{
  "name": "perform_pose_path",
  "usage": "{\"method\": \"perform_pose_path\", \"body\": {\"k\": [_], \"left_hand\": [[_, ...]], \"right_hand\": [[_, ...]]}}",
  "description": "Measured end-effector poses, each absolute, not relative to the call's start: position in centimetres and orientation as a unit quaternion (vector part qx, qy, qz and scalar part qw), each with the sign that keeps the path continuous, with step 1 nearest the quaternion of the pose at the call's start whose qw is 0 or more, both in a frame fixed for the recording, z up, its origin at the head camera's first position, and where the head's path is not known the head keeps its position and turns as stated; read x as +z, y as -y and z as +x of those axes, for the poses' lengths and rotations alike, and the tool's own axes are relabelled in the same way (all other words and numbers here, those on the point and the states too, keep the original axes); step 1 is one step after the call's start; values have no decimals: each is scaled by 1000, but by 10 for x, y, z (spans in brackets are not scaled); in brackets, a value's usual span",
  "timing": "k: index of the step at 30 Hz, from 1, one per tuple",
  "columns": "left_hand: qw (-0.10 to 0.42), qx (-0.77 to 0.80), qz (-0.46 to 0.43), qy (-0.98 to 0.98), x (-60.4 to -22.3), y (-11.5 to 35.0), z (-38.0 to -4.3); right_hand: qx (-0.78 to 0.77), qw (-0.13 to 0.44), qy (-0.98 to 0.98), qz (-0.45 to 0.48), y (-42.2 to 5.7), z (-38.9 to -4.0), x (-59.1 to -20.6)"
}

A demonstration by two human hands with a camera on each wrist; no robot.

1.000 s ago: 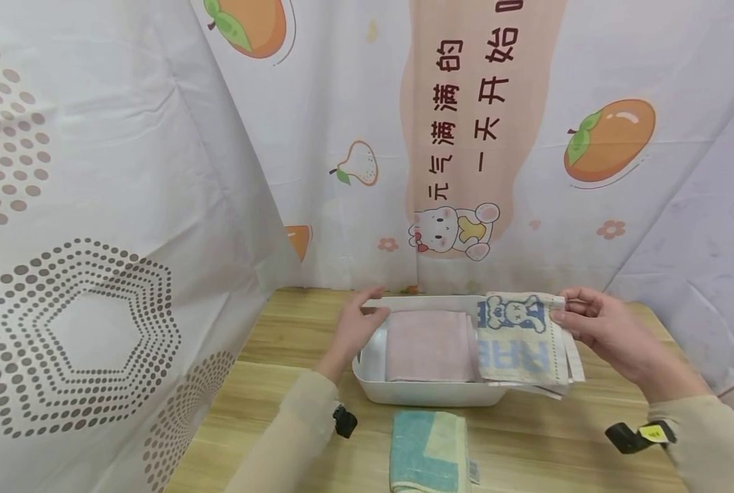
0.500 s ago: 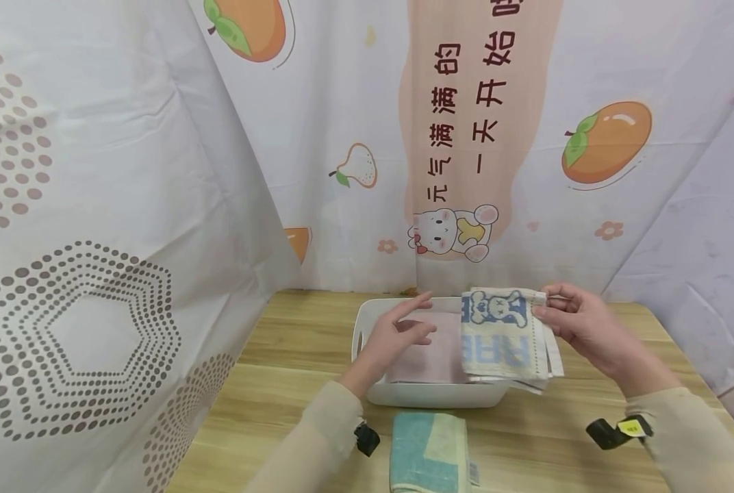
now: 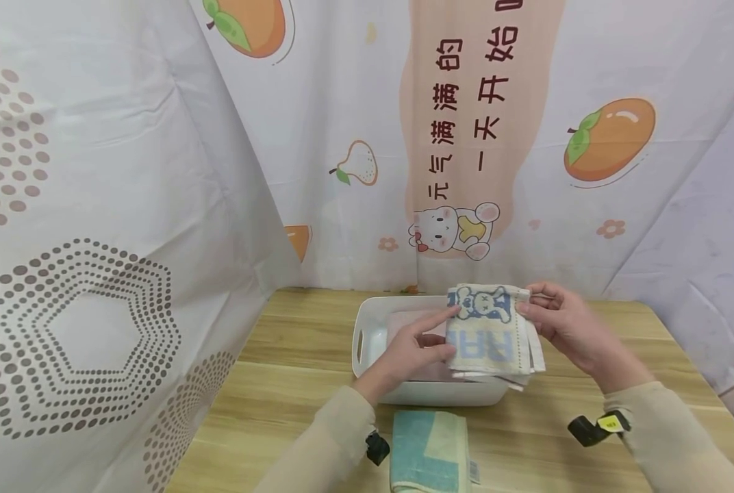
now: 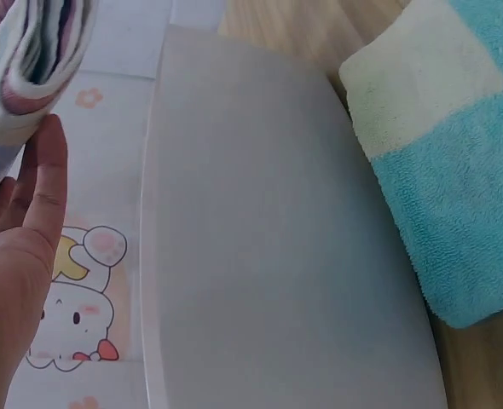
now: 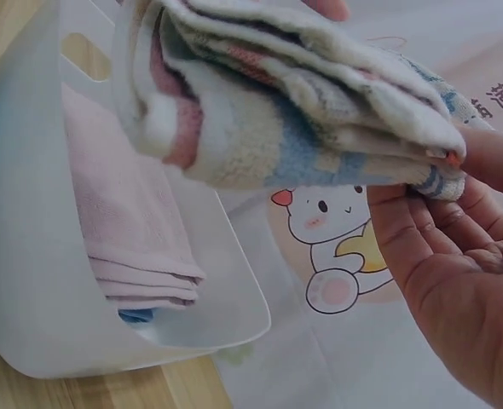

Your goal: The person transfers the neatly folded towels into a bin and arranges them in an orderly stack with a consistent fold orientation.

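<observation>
A folded cream towel [image 3: 483,335] with a blue bear and pale blue lettering is held up over the right part of a white plastic bin [image 3: 441,394]. My right hand [image 3: 573,332] pinches its right edge, thumb on the near face and fingers behind; the right wrist view shows the towel's stacked layers [image 5: 320,94] beside that hand. At the left edge, my left hand [image 3: 413,352] has its fingers extended, the tips touching the towel. A folded pink towel [image 5: 124,187] lies in the bin, partly hidden in the head view by my left hand and the cream towel.
On the wooden table [image 3: 287,383], a folded teal and pale yellow towel [image 3: 428,452] lies in front of the bin. A bit of blue cloth [image 5: 136,315] shows beneath the pink towel. Printed curtains [image 3: 330,226] hang behind and at the sides.
The cream towel has moved left over the bin in my right hand. My left hand has come rightward from the bin's left end to the towel's left edge.
</observation>
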State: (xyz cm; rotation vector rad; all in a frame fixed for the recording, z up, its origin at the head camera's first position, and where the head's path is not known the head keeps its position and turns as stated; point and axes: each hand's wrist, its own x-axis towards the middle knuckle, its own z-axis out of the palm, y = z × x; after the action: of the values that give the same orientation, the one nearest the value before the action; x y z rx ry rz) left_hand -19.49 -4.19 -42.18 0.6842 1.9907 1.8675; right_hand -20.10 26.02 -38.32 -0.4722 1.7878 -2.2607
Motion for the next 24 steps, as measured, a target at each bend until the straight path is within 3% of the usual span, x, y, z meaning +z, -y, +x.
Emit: {"method": "perform_pose_path", "body": {"k": [13,24], "left_hand": [[113,641,198,-733,-424,43,-196],[77,705,177,-682,-420,53,-204]], "right_hand": [[-754,105,-642,-91,-238,-204,-392],[-668,77,-728,-129,-211,-200,-396]]}}
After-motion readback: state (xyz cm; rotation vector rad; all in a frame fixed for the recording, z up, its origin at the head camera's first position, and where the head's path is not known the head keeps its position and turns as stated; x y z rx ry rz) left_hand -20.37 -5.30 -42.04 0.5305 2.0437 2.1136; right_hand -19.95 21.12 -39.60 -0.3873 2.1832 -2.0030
